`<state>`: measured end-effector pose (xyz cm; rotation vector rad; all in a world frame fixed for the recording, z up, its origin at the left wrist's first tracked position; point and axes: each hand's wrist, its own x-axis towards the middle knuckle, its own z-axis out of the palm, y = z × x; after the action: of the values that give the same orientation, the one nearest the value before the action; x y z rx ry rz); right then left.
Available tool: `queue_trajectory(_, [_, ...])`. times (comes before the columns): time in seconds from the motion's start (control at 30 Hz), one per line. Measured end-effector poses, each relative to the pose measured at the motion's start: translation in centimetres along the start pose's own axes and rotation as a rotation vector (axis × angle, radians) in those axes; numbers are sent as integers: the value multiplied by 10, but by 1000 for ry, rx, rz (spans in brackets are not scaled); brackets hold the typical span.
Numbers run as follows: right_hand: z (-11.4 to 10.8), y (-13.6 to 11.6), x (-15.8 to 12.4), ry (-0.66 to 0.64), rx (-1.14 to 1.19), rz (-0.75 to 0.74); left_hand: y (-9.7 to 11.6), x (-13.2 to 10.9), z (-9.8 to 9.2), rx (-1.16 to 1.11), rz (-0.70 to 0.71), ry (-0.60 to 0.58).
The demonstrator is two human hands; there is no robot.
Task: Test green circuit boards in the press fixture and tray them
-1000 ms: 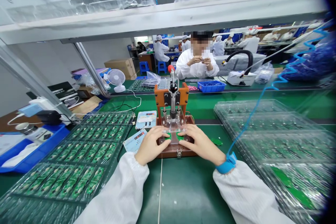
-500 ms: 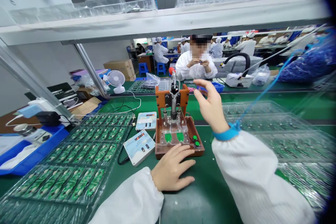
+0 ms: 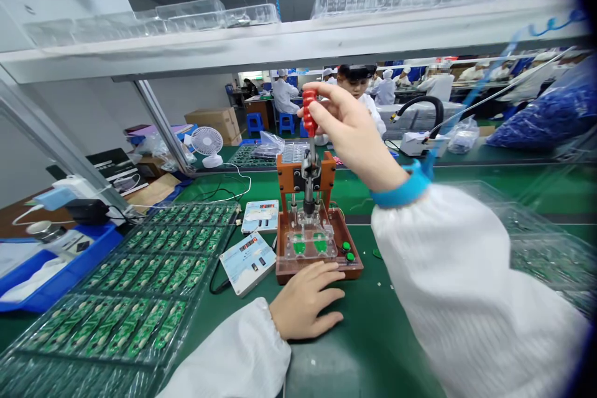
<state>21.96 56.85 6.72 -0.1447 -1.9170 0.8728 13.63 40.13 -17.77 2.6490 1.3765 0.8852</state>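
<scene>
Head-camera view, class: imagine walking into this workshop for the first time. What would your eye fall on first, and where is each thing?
The right hand, with a blue wrist strap, grips a red ribbed handle atop an orange-framed press jig at the middle of the bench. The left hand lies at the front of the jig's brown base. At lower left, transparent trays of green circuit boards stand out.

**Electronics assembly floor, factory workshop.**
Green-matted workbench (image 3: pixel 354 323) bears clear trays of circuit boards (image 3: pixel 125 305) at its left; beyond it, workers in white smocks and caps (image 3: pixel 284 96) at further benches, cardboard cartons (image 3: pixel 214 121) by the wall.
</scene>
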Motion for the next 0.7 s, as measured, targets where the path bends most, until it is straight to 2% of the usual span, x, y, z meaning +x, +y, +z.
queue_trajectory(0.13, [5, -25, -59, 99, -286, -262, -2, -1, 4, 27, 21, 26])
queue_trajectory(0.27, [10, -22, -95, 81, -432, -385, -4, -2, 8, 63, 36, 45])
queue_trajectory(0.4, [14, -14, -107, 105, -369, -372, -4, -2, 10, 81, 33, 49])
queue_trajectory(0.7, [33, 18, -138, 118, -138, -237, -3, -2, 12, 46, -6, 32])
